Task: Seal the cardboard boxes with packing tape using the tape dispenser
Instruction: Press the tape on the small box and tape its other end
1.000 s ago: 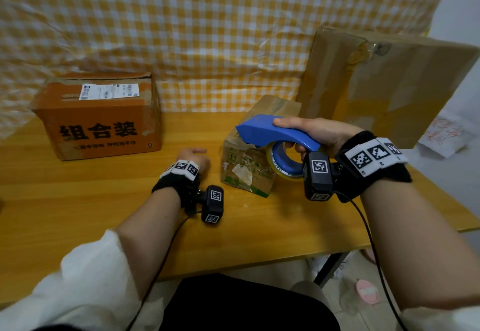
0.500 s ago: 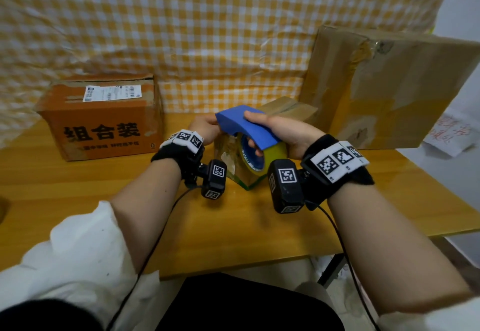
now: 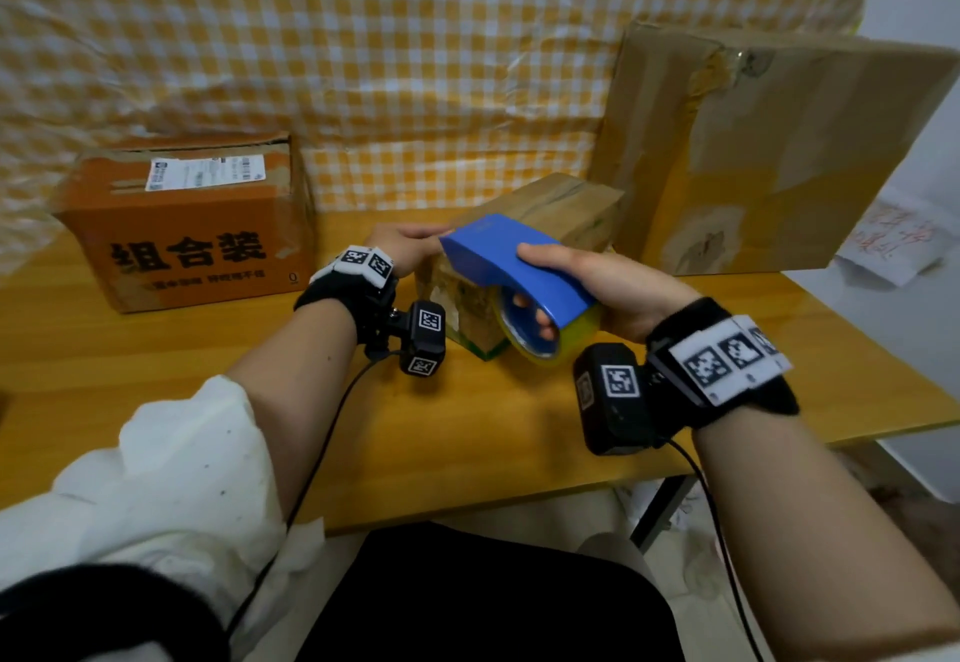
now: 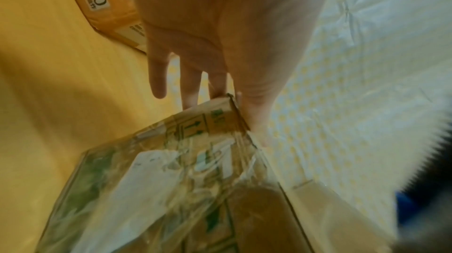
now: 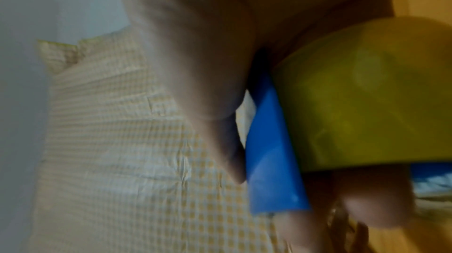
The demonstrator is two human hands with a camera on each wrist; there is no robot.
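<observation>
A small brown cardboard box (image 3: 561, 204) (image 4: 159, 189) with old clear tape and torn labels stands in the middle of the wooden table (image 3: 156, 375). My left hand (image 3: 400, 246) (image 4: 195, 44) holds its far left top corner, fingers down one side and thumb along the other. My right hand (image 3: 608, 282) (image 5: 195, 44) grips the blue tape dispenser (image 3: 498, 261) (image 5: 271, 160), fingers through its handle. The dispenser's nose lies over the box's near top, close to my left hand. Its yellowish tape roll (image 3: 576, 334) (image 5: 367, 92) hangs in front of the box. The dispenser's blade is hidden.
An orange printed box (image 3: 192, 225) stands at the back left. A large flat brown box (image 3: 769, 152) leans against the checked cloth wall at the back right. A sheet of paper (image 3: 883, 246) lies beyond the table's right edge.
My left hand rose from the table to the small box's far left corner. My right hand carried the dispenser left and lower, onto the box's top.
</observation>
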